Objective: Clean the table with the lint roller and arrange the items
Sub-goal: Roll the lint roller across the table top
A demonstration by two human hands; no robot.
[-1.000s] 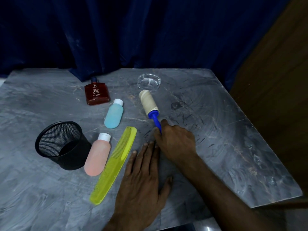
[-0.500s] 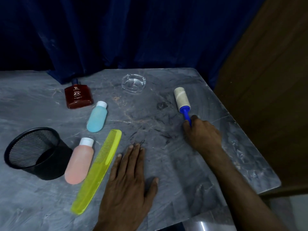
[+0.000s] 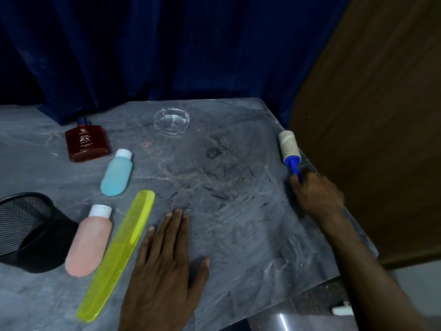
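— Where's our lint roller point(image 3: 289, 147)?
— At the table's point(image 3: 238, 235) right edge; our right hand point(image 3: 317, 195) is closed around its blue handle, roll pointing away.
— Left hand point(image 3: 164, 266)?
— Flat, holding nothing. Mesh basket point(image 3: 31, 232) and glass ashtray point(image 3: 171, 121) look empty.

A grey marble-patterned table point(image 3: 238, 235) carries a clear glass ashtray point(image 3: 171, 121) near its far edge, a dark red cologne bottle point(image 3: 87, 144) lying flat, a blue bottle point(image 3: 117, 175), a pink bottle point(image 3: 89, 242) just beside a yellow-green comb point(image 3: 117, 254), and a black mesh basket point(image 3: 31, 232) at the left. Dark hairs point(image 3: 222, 194) are scattered mid-table.
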